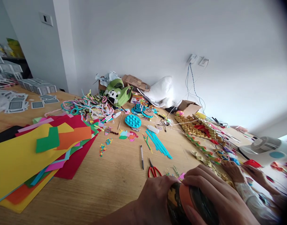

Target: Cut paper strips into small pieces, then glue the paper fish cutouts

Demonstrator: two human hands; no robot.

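At the lower edge, a dark, glossy round object with an orange band (185, 197), perhaps a jar, is held between both hands. My left hand (155, 195) is closed around its left side. My right hand (218, 190) wraps over its top and right side, and the lower part is cut off by the frame. Just beyond my left hand lie red-handled scissors (154, 171) on the wooden table (106, 190). A pen (141, 157) lies a little farther off. Small paper scraps (181, 176) sit right behind the held object.
Coloured sheets (19, 153) are stacked at left. Blue paper strips (158, 143), a blue studded oval (133, 121) and tangled pipe cleaners (89, 106) lie farther back, near a green panda bag (117, 93). Another person's hands (233, 171) work at right, near a white machine (267, 150).
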